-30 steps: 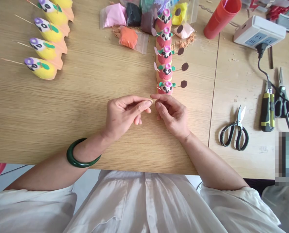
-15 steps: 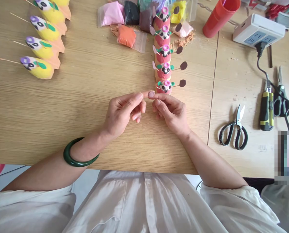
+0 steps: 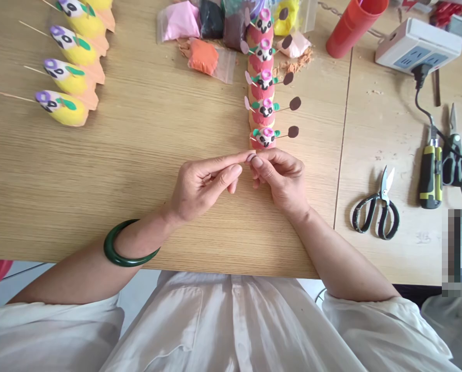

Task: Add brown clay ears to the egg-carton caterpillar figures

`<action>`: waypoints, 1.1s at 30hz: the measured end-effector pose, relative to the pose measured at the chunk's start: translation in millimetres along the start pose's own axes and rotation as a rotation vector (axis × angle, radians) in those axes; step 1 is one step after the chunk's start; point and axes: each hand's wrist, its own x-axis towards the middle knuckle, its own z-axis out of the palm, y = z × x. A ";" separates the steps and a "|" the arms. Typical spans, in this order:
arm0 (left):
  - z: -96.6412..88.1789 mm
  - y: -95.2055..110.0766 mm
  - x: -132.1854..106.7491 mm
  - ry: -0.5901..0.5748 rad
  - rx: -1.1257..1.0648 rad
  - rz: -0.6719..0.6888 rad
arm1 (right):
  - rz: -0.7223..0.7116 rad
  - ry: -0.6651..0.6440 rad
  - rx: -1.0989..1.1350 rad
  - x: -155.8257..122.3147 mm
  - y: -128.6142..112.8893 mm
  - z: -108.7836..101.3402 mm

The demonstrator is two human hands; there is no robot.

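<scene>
- Head view: left hand [image 3: 208, 188], loosely open, touches right hand [image 3: 283, 178] at the fingertips; cannot tell whether the right grips anything.
- Row of red, white-faced clay figures [image 3: 261, 93] just beyond, toward far side.
- Black-handled metal scissors [image 3: 385, 192] right.

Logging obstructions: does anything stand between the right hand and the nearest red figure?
Nothing visible stands between the right hand and the nearest red figure. The left hand meets the right at the fingertips, off to the left.

Light: bright, soft; scissors [image 3: 384, 196], right of right hand [image 3: 283, 178]: shadow leftward; bangle [image 3: 110, 248], below left hand [image 3: 198, 188]: highlight; pixelated patch [image 3: 461, 253], farther right.
</scene>
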 end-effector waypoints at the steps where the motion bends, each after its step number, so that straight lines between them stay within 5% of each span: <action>1: 0.2 0.0 0.0 0.005 0.013 0.020 | -0.005 0.000 -0.005 -0.2 -0.1 0.2; 8: 1.1 3.2 0.4 0.051 0.186 0.045 | 0.009 0.047 -0.041 -2.7 2.3 1.6; 15: 1.3 -4.9 6.1 0.089 -0.112 -0.138 | -0.035 -0.001 -0.025 -2.4 2.7 1.7; 22: 2.9 -3.0 7.3 0.173 0.048 -0.022 | -0.061 -0.074 -0.063 -5.4 3.7 2.5; 28: 3.6 -0.8 5.2 0.167 0.158 0.073 | -0.111 0.001 -0.032 -5.9 6.6 4.2; 33: 3.2 -3.7 4.2 0.143 0.176 0.012 | -0.137 0.028 -0.069 -4.8 9.7 4.1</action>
